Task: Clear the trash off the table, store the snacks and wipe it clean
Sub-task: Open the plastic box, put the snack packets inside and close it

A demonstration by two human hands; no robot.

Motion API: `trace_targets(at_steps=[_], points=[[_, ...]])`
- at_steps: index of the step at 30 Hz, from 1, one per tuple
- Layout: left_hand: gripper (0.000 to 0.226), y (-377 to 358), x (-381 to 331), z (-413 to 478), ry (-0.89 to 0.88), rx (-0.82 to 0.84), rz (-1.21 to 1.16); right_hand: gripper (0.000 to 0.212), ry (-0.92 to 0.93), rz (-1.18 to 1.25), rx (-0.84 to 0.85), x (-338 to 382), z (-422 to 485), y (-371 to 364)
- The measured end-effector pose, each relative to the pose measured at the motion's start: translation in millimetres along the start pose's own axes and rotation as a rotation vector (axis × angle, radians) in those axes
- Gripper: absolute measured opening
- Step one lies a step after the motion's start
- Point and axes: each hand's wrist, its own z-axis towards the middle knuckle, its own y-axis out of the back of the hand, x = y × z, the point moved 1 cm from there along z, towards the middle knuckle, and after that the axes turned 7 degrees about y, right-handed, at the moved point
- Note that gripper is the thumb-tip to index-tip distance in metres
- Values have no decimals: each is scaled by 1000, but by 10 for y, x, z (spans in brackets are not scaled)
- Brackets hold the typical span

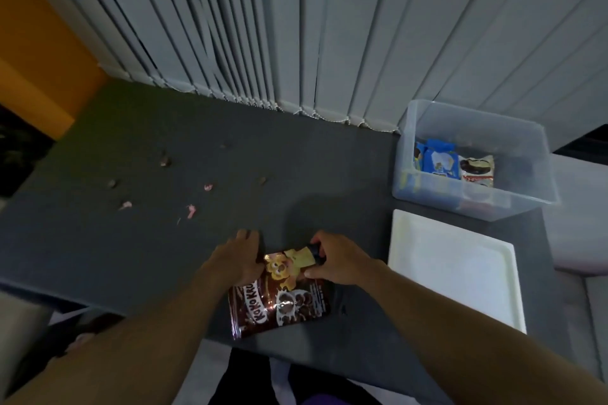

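Blinds (pixel 296 26) of grey vertical slats hang behind a dark grey table (pixel 131 256). At the table's right end a white rectangular lid (pixel 460 273) lies flat, and just beyond it stands a clear plastic bin (pixel 533 174). A brown Koko Krunch cereal bag (pixel 283 302) lies face up at the near edge of the table, its lower left corner poking over the edge.

The left hand (pixel 238 260) lies flat with straight fingers at the bag's upper left corner. The right hand (pixel 335 258) has its fingers curled over the bag's upper right corner, pinching it against the thumb. A small dark object (pixel 315 248) shows under those fingers; what it is cannot be told.

Inside the bin sit blue snack packets (pixel 441 163) and a white-and-brown one (pixel 477 169). Small pink and brown scraps (pixel 190 210) lie scattered on the left half of the table, well apart from the bag.
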Motion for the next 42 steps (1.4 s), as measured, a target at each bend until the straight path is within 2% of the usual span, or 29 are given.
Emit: trace_targets(at_steps=[4, 6, 11, 15, 21, 24, 28, 31, 38, 42], points=[[39, 5, 44, 45, -31, 42, 40, 32, 14, -6, 24, 66, 97, 43], [30, 35, 48, 77, -54, 89, 62, 20, 32, -29, 45, 86, 114, 101], [19, 193, -52, 113, -106, 78, -82, 17, -7, 115, -3, 58, 100, 357], [11, 511, -252, 110, -180, -59, -244, 14, -6, 247, -185, 98, 47, 673], [8, 1183, -742, 32, -347, -280, -308, 35, 5, 482, -462, 96, -162, 1164], [9, 1502, -992, 26, -425, -380, -301, 32, 9, 562, -589, 72, -276, 1449], [20, 1813, -1373, 46, -438, -476, -319, 28, -21, 595, -764, -70, -473, 1845], [17, 1959, -1673, 91, -477, -525, -399, 27, -59, 653, -892, -228, -678, 2095], [35, 2065, -2454, 207, -612, -479, -379, 28, -205, 631, -1065, -727, -1034, 2472], [43, 2088, -2857, 310, -634, -432, -354, 14, -252, 590, -1115, -971, -1120, 2619]])
